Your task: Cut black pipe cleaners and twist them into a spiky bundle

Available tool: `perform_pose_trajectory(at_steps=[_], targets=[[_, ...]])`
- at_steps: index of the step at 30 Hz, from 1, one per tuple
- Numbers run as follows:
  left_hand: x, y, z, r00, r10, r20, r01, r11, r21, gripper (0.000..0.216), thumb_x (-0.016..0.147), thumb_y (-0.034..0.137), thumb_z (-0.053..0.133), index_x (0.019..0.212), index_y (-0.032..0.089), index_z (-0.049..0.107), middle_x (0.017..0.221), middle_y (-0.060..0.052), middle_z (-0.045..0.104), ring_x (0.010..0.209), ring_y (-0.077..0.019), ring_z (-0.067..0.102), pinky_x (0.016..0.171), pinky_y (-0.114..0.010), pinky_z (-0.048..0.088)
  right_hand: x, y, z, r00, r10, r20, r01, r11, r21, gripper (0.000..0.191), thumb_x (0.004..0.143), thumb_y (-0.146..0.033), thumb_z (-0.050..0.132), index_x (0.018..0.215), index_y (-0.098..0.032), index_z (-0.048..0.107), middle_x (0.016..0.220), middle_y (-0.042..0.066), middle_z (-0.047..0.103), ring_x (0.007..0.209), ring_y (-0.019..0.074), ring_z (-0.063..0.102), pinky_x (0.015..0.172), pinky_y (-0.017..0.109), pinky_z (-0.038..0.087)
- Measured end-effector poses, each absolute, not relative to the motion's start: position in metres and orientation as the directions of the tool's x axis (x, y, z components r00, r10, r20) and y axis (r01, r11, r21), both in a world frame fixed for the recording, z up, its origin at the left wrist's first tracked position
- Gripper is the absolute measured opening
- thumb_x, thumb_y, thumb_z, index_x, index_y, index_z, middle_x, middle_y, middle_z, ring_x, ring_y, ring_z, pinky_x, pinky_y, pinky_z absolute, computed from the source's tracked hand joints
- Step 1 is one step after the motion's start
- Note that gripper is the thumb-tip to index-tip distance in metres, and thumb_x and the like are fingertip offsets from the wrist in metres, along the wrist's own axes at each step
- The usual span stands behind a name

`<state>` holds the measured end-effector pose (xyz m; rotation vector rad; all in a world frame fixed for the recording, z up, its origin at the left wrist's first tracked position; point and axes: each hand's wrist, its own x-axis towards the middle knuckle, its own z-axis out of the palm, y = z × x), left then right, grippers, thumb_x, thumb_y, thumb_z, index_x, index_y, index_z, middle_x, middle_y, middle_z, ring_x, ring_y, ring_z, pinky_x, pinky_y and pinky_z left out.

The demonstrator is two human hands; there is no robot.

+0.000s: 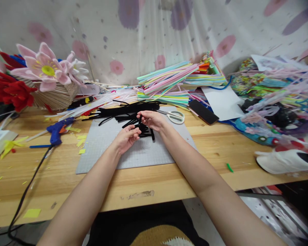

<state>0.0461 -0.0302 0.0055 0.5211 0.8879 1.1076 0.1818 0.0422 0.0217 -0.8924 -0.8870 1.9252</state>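
Both hands meet over a grey cutting mat (146, 157), pinching a short black pipe cleaner (140, 120) between them. The fingertips of my right hand (153, 120) are closed on its upper end. My left hand (127, 138) is closed at its lower end, thumb against fingers. Behind the hands lies a bundle of long black pipe cleaners (125, 109). Shorter black pieces (145, 130) rest on the mat under the fingers, partly hidden. White-handled scissors (176, 117) lie right of my right hand, their blades toward the bundle.
A blue glue gun (58, 131) with its cord is on the left, near yellow scraps (80, 141). Pink and red flowers (47, 70) stand behind it. Pastel pipe cleaners (166, 80) line the back. A dark phone-like slab (203, 112) and white paper (223, 102) lie right.
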Motion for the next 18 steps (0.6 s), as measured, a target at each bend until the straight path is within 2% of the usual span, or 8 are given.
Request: perform_pose_trajectory(at_steps=[4, 6, 10, 13, 15, 16, 18], targets=[[0.052, -0.031, 0.005, 0.143, 0.935, -0.324, -0.546, 0.347, 0.762, 0.017, 0.075, 0.001, 0.056, 0.080, 0.014, 0.046, 0.059, 0.000, 0.061, 0.041, -0.0022, 0.050, 0.046, -0.012, 0.046, 0.165, 0.037, 0.017, -0.216, 0.955, -0.202, -0.442, -0.280, -0.852, 0.013, 0.073, -0.008, 0.057, 0.064, -0.014, 0.063, 0.061, 0.000, 0.062, 0.051, 0.0037, 0.047, 0.050, 0.015, 0.038], [0.054, -0.031, 0.005, 0.121, 0.944, -0.308, -0.546, 0.322, 0.774, 0.020, 0.073, 0.003, 0.059, 0.079, 0.015, 0.044, 0.059, 0.000, 0.062, 0.041, -0.0025, 0.050, 0.049, -0.013, 0.047, 0.161, 0.036, 0.014, -0.170, 0.969, -0.179, -0.443, -0.238, -0.864, 0.008, 0.071, -0.012, 0.060, 0.065, -0.015, 0.063, 0.061, 0.000, 0.062, 0.051, 0.0039, 0.047, 0.049, 0.016, 0.037], [0.050, -0.028, 0.001, 0.025, 0.970, -0.240, -0.445, 0.226, 0.867, 0.029, 0.069, 0.008, 0.064, 0.080, 0.018, 0.039, 0.058, 0.001, 0.063, 0.044, -0.0054, 0.052, 0.052, -0.018, 0.047, 0.172, 0.045, 0.013, -0.255, 0.952, -0.167, -0.368, -0.256, -0.894, 0.003, 0.067, -0.017, 0.064, 0.070, -0.016, 0.065, 0.068, 0.001, 0.065, 0.053, 0.0048, 0.048, 0.052, 0.017, 0.039], [0.040, -0.026, -0.002, -0.104, 0.990, -0.096, -0.199, 0.074, 0.977, 0.032, 0.070, 0.013, 0.064, 0.081, 0.021, 0.035, 0.056, 0.004, 0.063, 0.042, -0.0078, 0.050, 0.051, -0.020, 0.044, 0.191, 0.057, 0.009, -0.247, 0.964, -0.093, -0.199, -0.144, -0.969, 0.009, 0.068, -0.022, 0.064, 0.075, -0.017, 0.067, 0.074, 0.002, 0.067, 0.058, 0.0067, 0.052, 0.057, 0.020, 0.041], [0.031, -0.026, -0.003, -0.122, 0.992, 0.026, 0.046, -0.021, 0.999, 0.031, 0.070, 0.016, 0.064, 0.082, 0.023, 0.036, 0.057, 0.005, 0.063, 0.041, -0.0083, 0.048, 0.050, -0.020, 0.038, 0.202, 0.065, 0.004, -0.158, 0.987, 0.002, 0.033, 0.007, -0.999, 0.010, 0.069, -0.023, 0.063, 0.076, -0.018, 0.067, 0.072, 0.001, 0.066, 0.060, 0.0082, 0.052, 0.060, 0.022, 0.040], [0.027, -0.025, -0.002, -0.101, 0.992, 0.073, 0.171, -0.055, 0.984, 0.030, 0.070, 0.017, 0.065, 0.082, 0.023, 0.039, 0.058, 0.005, 0.064, 0.042, -0.0085, 0.048, 0.050, -0.020, 0.036, 0.207, 0.068, 0.000, -0.140, 0.989, 0.053, 0.174, 0.078, -0.982, 0.008, 0.068, -0.022, 0.063, 0.074, -0.018, 0.067, 0.069, 0.000, 0.065, 0.060, 0.0090, 0.051, 0.062, 0.024, 0.040], [0.021, -0.025, -0.001, -0.034, 0.992, 0.124, 0.374, -0.103, 0.922, 0.027, 0.068, 0.018, 0.067, 0.083, 0.024, 0.045, 0.060, 0.005, 0.064, 0.048, -0.0096, 0.050, 0.052, -0.020, 0.032, 0.212, 0.071, -0.007, -0.212, 0.969, 0.130, 0.422, 0.211, -0.882, 0.007, 0.066, -0.021, 0.065, 0.072, -0.018, 0.068, 0.070, 0.000, 0.064, 0.064, 0.0110, 0.052, 0.067, 0.026, 0.039]])
